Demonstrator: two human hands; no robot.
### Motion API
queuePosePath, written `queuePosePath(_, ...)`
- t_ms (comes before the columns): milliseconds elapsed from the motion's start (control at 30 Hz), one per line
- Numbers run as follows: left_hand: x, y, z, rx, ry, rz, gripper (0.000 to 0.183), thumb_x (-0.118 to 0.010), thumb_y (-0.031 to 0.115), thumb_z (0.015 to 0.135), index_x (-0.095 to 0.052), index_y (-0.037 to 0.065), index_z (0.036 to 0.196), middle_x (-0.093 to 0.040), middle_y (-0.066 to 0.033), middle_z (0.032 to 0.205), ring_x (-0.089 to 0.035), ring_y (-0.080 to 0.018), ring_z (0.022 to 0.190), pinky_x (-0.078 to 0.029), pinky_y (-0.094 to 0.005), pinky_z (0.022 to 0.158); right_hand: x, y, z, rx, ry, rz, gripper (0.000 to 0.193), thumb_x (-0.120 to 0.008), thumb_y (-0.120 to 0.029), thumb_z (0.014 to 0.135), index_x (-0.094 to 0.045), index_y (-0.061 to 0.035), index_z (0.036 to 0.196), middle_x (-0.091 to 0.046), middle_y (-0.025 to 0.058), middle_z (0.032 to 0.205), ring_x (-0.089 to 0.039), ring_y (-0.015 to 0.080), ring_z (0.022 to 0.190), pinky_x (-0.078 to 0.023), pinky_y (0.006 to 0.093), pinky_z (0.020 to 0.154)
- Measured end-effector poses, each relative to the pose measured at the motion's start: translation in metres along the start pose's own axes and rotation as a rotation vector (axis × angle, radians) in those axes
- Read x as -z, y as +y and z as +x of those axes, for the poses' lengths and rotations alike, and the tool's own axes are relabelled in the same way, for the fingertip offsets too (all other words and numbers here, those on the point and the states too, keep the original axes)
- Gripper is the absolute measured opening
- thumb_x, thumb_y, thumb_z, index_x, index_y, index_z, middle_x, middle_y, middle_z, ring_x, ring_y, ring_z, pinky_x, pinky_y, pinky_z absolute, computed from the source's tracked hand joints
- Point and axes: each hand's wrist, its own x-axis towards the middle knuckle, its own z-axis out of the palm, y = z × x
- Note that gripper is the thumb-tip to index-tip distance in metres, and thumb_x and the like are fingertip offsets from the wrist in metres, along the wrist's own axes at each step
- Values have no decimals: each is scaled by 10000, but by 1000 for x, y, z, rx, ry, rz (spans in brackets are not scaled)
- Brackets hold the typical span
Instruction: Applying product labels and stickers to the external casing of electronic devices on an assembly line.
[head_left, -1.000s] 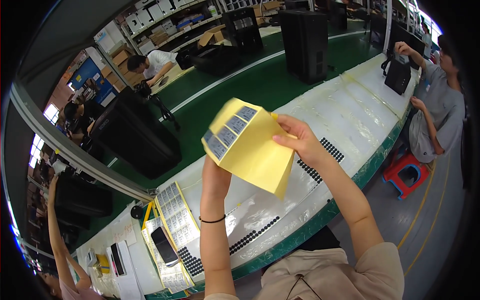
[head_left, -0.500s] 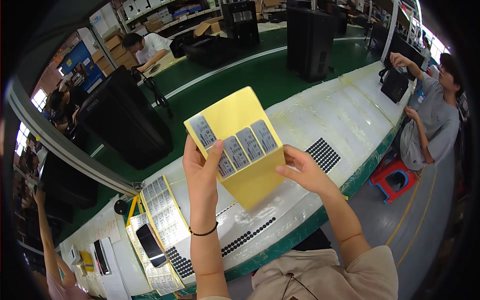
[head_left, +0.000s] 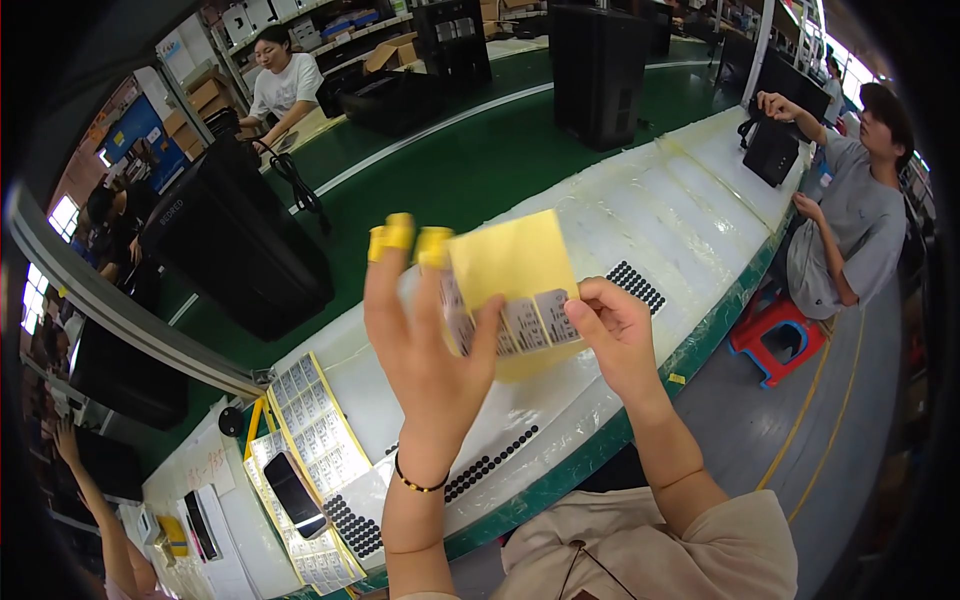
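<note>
Right hand (head_left: 622,340) pinches yellow sheet (head_left: 515,262); left hand (head_left: 432,362): grip unclear; cardboard box (head_left: 392,53): contents unclear.

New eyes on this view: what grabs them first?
Probably the yellow sheet with its grey labels, raised mid-picture, the right hand at its lower right corner. Next, the bright yellow covers on fingertips of the left hand, by the sheet's left side. Then the red stool on the floor at right, beyond the bench.

Right of the hands (head_left: 622,345), room runs along the white tabletop (head_left: 640,215) to a black box (head_left: 770,152). Leftward — a slanting metal post (head_left: 150,325) intervenes.
</note>
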Motion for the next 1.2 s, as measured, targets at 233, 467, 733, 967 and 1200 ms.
queuePosePath(233, -4, 22, -5, -104, -343, -228, 292, -677, 121, 825, -612, 46, 1100, -660, -138, 1009, -632, -299, 977, -349, -478, 1060, 1, -14, -15, 256, 88, -311, 104, -651, -52, 869, -582, 24, 855, -556, 31, 781, -487, 91, 725, -390, 230, 662)
queuePosePath(467, 1, 26, -12, 142, -564, -635, 259, -600, 113, 903, -607, -1, 1135, -662, -167, 921, -645, -316, 776, -498, -411, 873, -2, -19, -21, 381, 175, -389, 130, -703, -72, 833, -620, 20, 875, -571, 37, 757, -499, 106, 702, -384, 234, 655)
queuePosePath(733, 2, 35, -14, 406, -601, -849, 207, -549, 85, 939, -619, -36, 1092, -658, -184, 868, -620, -285, 660, -472, -311, 606, -3, -16, -25, 370, 204, -361, 104, -710, -31, 813, -633, 7, 872, -572, 28, 755, -497, 108, 703, -387, 235, 669)
queuePosePath(967, 2, 35, -13, 404, -614, -853, 192, -542, 68, 936, -620, -37, 1077, -652, -191, 843, -615, -310, 663, -464, -320, 593, 2, -8, -22, 508, 239, -493, 135, -708, -11, 800, -633, -2, 911, -559, 69, 902, -513, 143, 836, -402, 243, 750)
queuePosePath(1200, -2, 31, -16, 290, -631, -784, 190, -570, 83, 927, -629, -53, 1047, -683, -143, 821, -639, -204, 674, -490, -281, 721, 3, -9, -22, 281, 63, -167, 114, -682, -34, 833, -633, 1, 930, -585, 102, 989, -556, 175, 918, -445, 275, 834)
